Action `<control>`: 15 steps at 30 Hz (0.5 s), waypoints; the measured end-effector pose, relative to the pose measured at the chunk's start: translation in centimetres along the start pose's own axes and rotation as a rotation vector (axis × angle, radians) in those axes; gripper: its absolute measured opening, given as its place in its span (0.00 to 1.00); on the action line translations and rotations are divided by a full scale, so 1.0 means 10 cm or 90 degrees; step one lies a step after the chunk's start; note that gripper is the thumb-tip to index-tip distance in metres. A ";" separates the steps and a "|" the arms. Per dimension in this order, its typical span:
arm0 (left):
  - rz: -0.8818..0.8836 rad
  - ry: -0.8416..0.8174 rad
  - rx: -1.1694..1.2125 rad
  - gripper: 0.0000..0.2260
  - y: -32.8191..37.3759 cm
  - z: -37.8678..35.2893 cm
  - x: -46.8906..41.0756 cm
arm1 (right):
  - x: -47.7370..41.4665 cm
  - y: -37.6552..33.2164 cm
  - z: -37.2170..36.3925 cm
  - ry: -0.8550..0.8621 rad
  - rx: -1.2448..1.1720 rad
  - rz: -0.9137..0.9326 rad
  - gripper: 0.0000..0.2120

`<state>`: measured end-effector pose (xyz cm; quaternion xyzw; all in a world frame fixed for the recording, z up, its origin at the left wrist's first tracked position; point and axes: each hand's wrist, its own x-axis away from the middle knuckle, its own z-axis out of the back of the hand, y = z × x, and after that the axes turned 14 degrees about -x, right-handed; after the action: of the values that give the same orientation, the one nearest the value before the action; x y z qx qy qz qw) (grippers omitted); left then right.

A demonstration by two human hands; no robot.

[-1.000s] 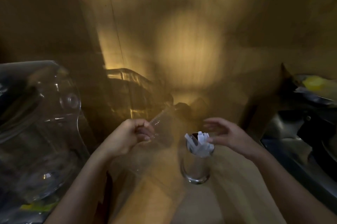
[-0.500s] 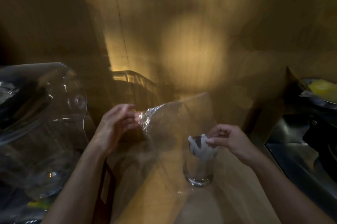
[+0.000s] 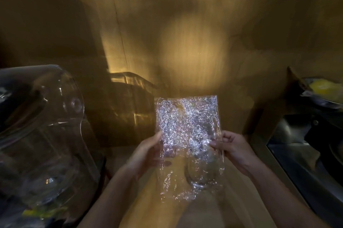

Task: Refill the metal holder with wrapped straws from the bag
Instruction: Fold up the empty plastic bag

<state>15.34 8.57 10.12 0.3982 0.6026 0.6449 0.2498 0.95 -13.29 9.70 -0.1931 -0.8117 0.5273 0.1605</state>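
Observation:
A clear crinkled plastic bag (image 3: 186,122) hangs flat and upright in front of me, glinting in the light. My left hand (image 3: 148,150) grips its left edge and my right hand (image 3: 229,147) pinches its right edge. Behind the bag's lower part I make out the shiny metal holder (image 3: 199,175) standing on the wooden counter (image 3: 146,207). The straws in the holder are hidden by the bag. I see no straws inside the bag.
A large clear plastic dome (image 3: 40,135) fills the left side. A dark box-like container (image 3: 128,109) stands behind my left hand. At the right are a steel sink (image 3: 306,157) and a dish with something yellow (image 3: 323,88). A wooden wall rises behind.
Both hands have lifted the bag and spread it flat between them, in front of the holder. My right hand left the straws in the holder and took the bag's right edge.

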 end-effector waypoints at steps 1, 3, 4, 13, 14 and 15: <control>-0.010 0.044 -0.081 0.20 0.02 -0.01 0.01 | 0.01 0.02 0.01 0.003 -0.002 -0.003 0.12; -0.036 0.115 -0.200 0.14 0.02 -0.04 0.01 | 0.01 0.04 0.01 0.002 -0.012 -0.012 0.16; -0.047 0.138 -0.218 0.10 0.02 -0.07 0.01 | 0.01 0.05 0.01 0.001 -0.015 -0.013 0.16; -0.089 0.196 -0.164 0.05 0.11 -0.06 0.07 | 0.01 0.06 0.15 0.044 0.045 -0.015 0.09; -0.097 0.195 -0.165 0.05 0.13 -0.07 0.09 | 0.01 0.06 0.16 0.043 0.050 -0.018 0.08; -0.103 0.192 -0.162 0.05 0.13 -0.07 0.09 | 0.02 0.06 0.17 0.042 0.054 -0.019 0.08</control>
<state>14.46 8.66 11.57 0.2130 0.5771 0.7457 0.2561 0.11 -14.34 8.51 -0.1912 -0.7855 0.5524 0.2032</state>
